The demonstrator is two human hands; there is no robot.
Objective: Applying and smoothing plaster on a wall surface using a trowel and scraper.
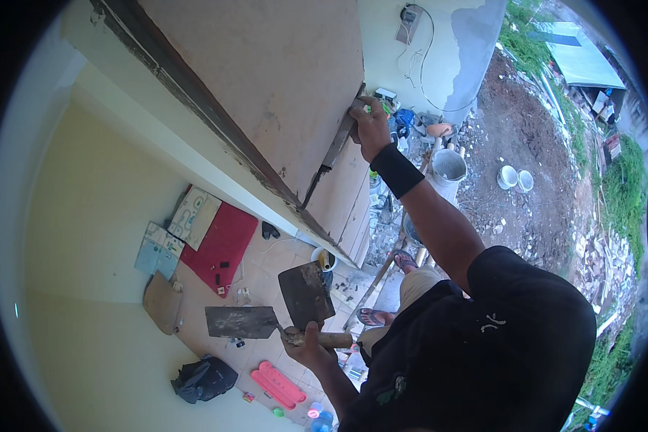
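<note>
My right hand [371, 129], below a black wristband, grips a narrow grey strip [338, 144] at the edge of a large pale, stained board [266, 79]. A dark gap runs along that edge below the strip. Lower down, my left hand [309, 345] holds a trowel with a wooden handle [333, 338] and a long rectangular blade [239, 321], together with a wider dark metal blade [302, 291] that stands upward from the same hand. The grip on the wider one is hidden behind my fingers.
Below are a tiled floor [273, 255], red mat [219, 241], black bag [201, 378] and pink plastic item [277, 384]. A narrow plank or pole [371, 291] lies near my sandalled feet. Outside at right are buckets [450, 165], rubble and a dirt yard [525, 122].
</note>
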